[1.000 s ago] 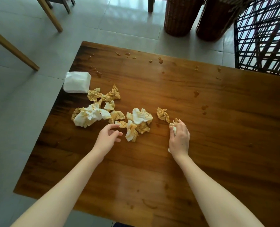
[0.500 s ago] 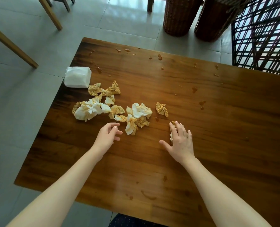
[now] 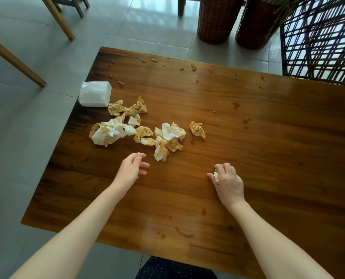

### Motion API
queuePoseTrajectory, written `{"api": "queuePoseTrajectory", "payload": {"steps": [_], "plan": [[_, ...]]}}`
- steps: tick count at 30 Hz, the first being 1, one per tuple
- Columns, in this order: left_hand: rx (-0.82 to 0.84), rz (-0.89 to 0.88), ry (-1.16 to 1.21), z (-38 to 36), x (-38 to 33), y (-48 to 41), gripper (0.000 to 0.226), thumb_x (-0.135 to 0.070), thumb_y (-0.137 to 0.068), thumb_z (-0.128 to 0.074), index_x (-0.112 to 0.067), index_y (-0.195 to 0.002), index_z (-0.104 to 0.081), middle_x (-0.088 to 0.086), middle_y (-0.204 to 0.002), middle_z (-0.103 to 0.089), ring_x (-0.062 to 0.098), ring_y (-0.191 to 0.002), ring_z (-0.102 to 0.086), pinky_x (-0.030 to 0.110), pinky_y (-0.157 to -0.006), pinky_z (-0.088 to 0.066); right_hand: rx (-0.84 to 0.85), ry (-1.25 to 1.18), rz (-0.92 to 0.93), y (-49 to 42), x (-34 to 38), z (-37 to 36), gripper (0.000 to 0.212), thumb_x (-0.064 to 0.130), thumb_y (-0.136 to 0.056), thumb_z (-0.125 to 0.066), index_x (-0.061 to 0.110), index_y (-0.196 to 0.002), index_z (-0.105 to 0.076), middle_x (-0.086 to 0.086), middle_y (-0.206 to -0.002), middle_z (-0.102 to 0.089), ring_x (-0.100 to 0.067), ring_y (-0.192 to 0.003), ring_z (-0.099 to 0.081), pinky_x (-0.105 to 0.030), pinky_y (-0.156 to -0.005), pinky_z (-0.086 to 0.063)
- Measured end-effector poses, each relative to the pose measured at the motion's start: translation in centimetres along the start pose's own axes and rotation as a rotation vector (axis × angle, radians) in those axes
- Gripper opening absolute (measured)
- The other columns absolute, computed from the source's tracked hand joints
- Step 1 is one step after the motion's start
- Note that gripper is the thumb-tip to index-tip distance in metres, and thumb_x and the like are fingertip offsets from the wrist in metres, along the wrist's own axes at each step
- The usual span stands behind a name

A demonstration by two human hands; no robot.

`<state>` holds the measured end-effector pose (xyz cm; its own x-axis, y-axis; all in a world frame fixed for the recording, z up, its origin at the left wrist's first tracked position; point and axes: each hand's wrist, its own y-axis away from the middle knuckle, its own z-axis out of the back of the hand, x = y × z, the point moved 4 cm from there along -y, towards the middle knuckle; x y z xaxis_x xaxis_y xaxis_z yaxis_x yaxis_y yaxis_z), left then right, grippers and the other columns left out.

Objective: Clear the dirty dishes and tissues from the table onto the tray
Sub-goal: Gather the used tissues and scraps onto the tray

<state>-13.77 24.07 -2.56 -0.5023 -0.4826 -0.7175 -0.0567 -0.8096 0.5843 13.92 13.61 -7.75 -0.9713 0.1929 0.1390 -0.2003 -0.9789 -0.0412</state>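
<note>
Several crumpled, orange-stained tissues [image 3: 139,129] lie in a loose heap on the left middle of the brown wooden table [image 3: 268,158]. One small stained tissue [image 3: 197,129] lies apart, to the right of the heap. My right hand [image 3: 227,183] presses on the table with its fingers curled around a white tissue wad [image 3: 216,176], which is mostly hidden under the palm. My left hand [image 3: 131,170] hovers just below the heap, fingers apart and holding nothing. No tray or dishes are in view.
A white tissue pack [image 3: 95,94] sits at the table's left edge. Orange sauce drops [image 3: 236,105] dot the far and right parts of the table. Two wicker baskets [image 3: 216,19] and a lattice chair [image 3: 320,37] stand beyond the far edge.
My right hand has drawn back toward me, dragging its tissue along the table, and its fingers have curled around the wad. My left hand has barely moved.
</note>
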Motion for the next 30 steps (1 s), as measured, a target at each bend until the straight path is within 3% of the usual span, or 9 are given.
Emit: {"api": "queuePoseTrajectory", "payload": {"steps": [6, 11, 13, 17, 20, 23, 26, 30], "plan": [[0.02, -0.049, -0.016, -0.7, -1.7, -0.3, 0.036, -0.035, -0.103, -0.031, -0.019, -0.125, -0.054, 0.002, -0.105, -0.066, 0.016, -0.089, -0.064, 0.023, -0.069, -0.045, -0.033, -0.273, -0.241, -0.2, -0.8, 1.6, 0.037, 0.037, -0.084, -0.068, 0.01, -0.109, -0.062, -0.008, -0.1, -0.06, -0.02, -0.082, -0.06, -0.021, -0.049, -0.048], [0.004, -0.176, -0.106, -1.6, -4.2, -1.6, 0.029, -0.028, -0.101, -0.042, -0.017, -0.124, -0.055, 0.002, -0.114, -0.062, 0.012, -0.094, -0.06, 0.016, -0.067, -0.043, -0.031, -0.51, -0.432, -1.6, -1.7, 3.0, 0.047, 0.054, -0.086, -0.053, 0.016, -0.113, -0.057, -0.003, -0.106, -0.058, -0.013, -0.081, -0.055, -0.022, -0.054, -0.045], [-0.02, -0.28, -0.251, -2.2, -5.5, -2.4, 0.028, -0.023, -0.098, -0.05, -0.017, -0.125, -0.054, 0.003, -0.121, -0.055, 0.012, -0.105, -0.054, 0.016, -0.077, -0.045, -0.028, -0.558, -0.456, -2.2, -1.9, 3.4, 0.05, 0.058, -0.084, -0.051, 0.017, -0.113, -0.057, 0.001, -0.105, -0.056, -0.012, -0.081, -0.053, -0.021, -0.054, -0.044], [-0.014, -0.423, -0.551, -3.9, -7.4, -4.2, 0.047, -0.017, -0.091, -0.061, -0.02, -0.135, -0.046, 0.007, -0.141, -0.038, 0.023, -0.132, -0.036, 0.035, -0.107, -0.036, 0.039, -0.609, -0.485, -3.4, -2.1, 3.5, 0.049, 0.062, -0.085, -0.046, 0.021, -0.11, -0.057, 0.006, -0.102, -0.053, -0.012, -0.083, -0.054, -0.024, -0.058, -0.048], [0.092, -0.44, -0.897, -5.3, -8.1, -5.8, 0.078, -0.02, -0.083, -0.071, -0.028, -0.147, -0.027, 0.009, -0.157, -0.013, 0.031, -0.144, -0.017, 0.046, -0.115, -0.025, 0.041, -0.648, -0.521, -4.3, -2.6, 3.7, 0.046, 0.06, -0.087, -0.045, 0.021, -0.108, -0.057, 0.004, -0.1, -0.054, -0.014, -0.084, -0.055, -0.029, -0.062, -0.051], [0.24, -0.441, -1.195, -6.4, -7.8, -7.4, 0.097, -0.009, -0.08, -0.073, -0.033, -0.15, -0.01, 0.007, -0.16, 0.005, 0.034, -0.146, -0.005, 0.054, -0.114, -0.021, 0.032, -0.668, -0.555, -4.7, -3.4, 3.7, 0.042, 0.058, -0.089, -0.046, 0.021, -0.107, -0.058, 0.002, -0.1, -0.056, -0.016, -0.086, -0.056, -0.035, -0.066, -0.054], [0.309, -0.461, -1.305, -6.7, -7.5, -8.4, 0.096, -0.003, -0.081, -0.069, -0.035, -0.149, -0.008, 0.009, -0.157, -0.005, 0.035, -0.137, -0.025, 0.046, -0.105, -0.035, 0.029, -0.667, -0.58, -4.6, -4.5, 3.5, 0.041, 0.056, -0.09, -0.047, 0.02, -0.107, -0.058, 0.001, -0.099, -0.057, -0.016, -0.086, -0.057, -0.033, -0.065, -0.053], [0.31, -0.514, -1.189, -6.5, -7.5, -8.7, 0.074, -0.011, -0.083, -0.07, -0.032, -0.14, -0.027, 0.007, -0.136, -0.033, 0.026, -0.115, -0.042, 0.036, -0.09, -0.046, 0.029, -0.662, -0.61, -4.1, -5.5, 3.0, 0.04, 0.055, -0.09, -0.047, 0.02, -0.105, -0.058, 0.001, -0.099, -0.056, -0.014, -0.085, -0.055, -0.028, -0.062, -0.051]]}}
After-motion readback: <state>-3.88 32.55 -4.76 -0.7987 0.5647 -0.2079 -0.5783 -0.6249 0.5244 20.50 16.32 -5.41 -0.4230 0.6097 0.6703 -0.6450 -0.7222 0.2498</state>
